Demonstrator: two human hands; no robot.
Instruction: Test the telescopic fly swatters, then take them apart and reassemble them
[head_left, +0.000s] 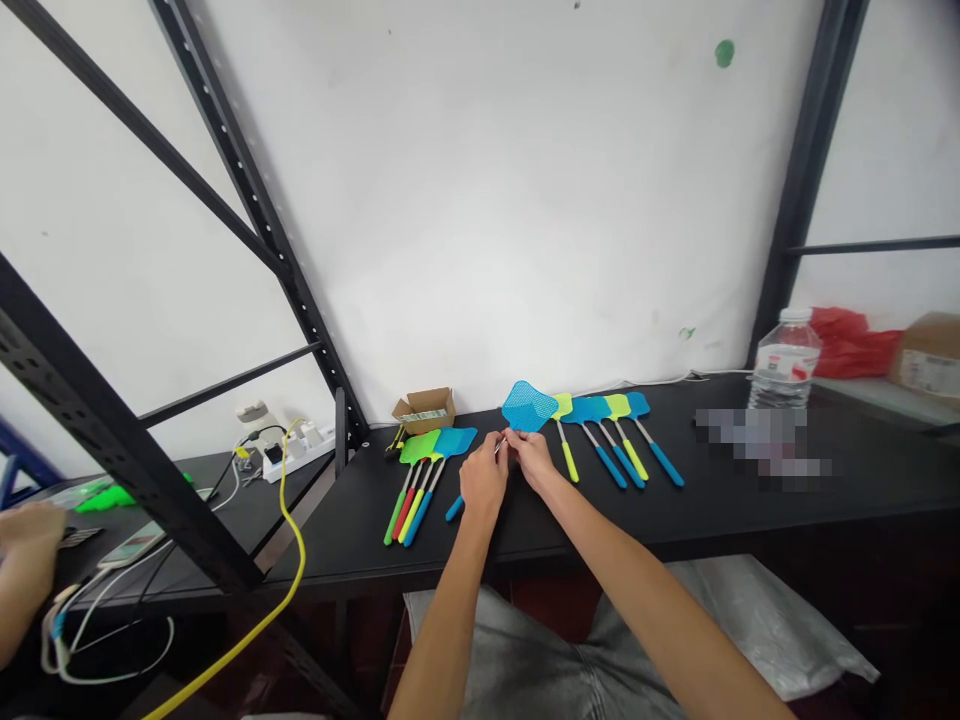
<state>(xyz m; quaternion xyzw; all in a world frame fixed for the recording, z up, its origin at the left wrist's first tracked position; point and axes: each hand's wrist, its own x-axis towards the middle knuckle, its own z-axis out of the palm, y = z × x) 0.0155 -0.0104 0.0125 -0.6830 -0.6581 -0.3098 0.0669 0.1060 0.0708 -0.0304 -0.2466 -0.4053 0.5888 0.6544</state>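
A blue fly swatter (528, 408) is held over the black table, its mesh head up and to the right. My left hand (484, 472) is closed around its metal shaft, with the blue handle (454, 508) sticking out below. My right hand (529, 455) pinches the swatter where the head meets the shaft. On the left, several fly swatters (420, 490) with green, red, yellow and blue handles lie side by side, heads overlapping. To the right lies a row of several more swatters (616, 452) with blue and yellow heads.
A small open cardboard box (426, 410) stands by the wall. At right are a water bottle (786, 362), a red bag (855, 343) and a carton (932, 362). A yellow cable (298, 560) hangs past the black rack post (120, 430). Another person's hand (30, 550) shows far left.
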